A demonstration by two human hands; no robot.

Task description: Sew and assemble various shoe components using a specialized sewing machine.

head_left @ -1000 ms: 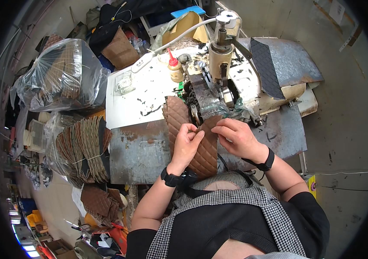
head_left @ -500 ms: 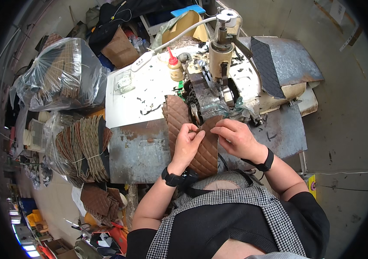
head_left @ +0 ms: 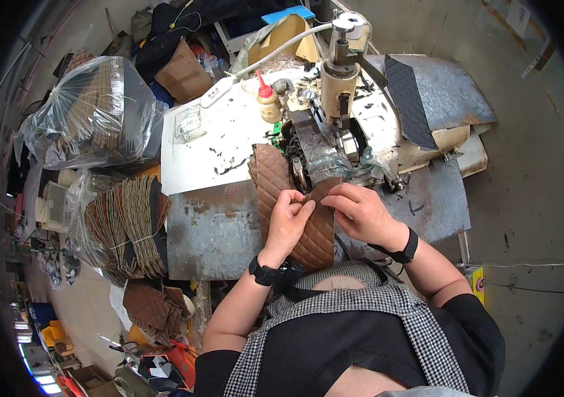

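Note:
My left hand (head_left: 286, 227) and my right hand (head_left: 363, 215) meet in front of an industrial machine that looks like a sewing machine (head_left: 339, 92). Both hands pinch the upper edge of a brown quilted panel (head_left: 315, 245), with fingertips close together. The lower part of this panel hangs down toward my apron. More brown quilted panels (head_left: 270, 175) lie to the left of the machine's working end, partly behind my left hand. What exactly lies between the fingertips is too small to tell.
A red-capped glue bottle (head_left: 268, 106) stands on the white board (head_left: 182, 165) among dark scraps. A black quilted piece (head_left: 407, 99) drapes over the metal sheet at right. Bundled panels (head_left: 126, 228) and a plastic-wrapped stack (head_left: 93, 116) sit at left.

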